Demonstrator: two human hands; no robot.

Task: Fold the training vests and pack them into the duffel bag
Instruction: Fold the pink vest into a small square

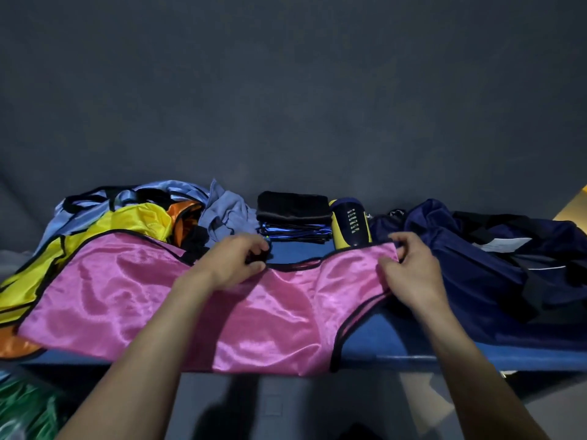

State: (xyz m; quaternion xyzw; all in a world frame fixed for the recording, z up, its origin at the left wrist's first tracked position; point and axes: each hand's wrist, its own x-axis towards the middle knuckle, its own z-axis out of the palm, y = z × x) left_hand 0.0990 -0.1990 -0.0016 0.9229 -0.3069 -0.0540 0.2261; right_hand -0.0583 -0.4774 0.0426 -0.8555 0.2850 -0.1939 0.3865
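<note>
Pink vest spread out, both hands at its shoulder straps, first fold about to be made.

Nearest, the pink vest (133,290) lies flat across the blue worktop (374,341), its hem hanging a little over the front edge; the fabric is glossy, wrinkled, and bound in black trim. The left hand (236,265) has its fingers curled round one strap at the neckline, and the right hand (409,273) pinches the other strap between thumb and fingers. My reading: this is the laying-out step, and the next move calls for carrying both straps together so the slippery cloth folds evenly. Behind on the left sits a heap of unfolded vests (127,217), yellow, orange and pale blue; in the middle a folded stack (293,223) beside a yellow-and-navy bottle (349,225); at the right the navy duffel bag (495,265).
</note>
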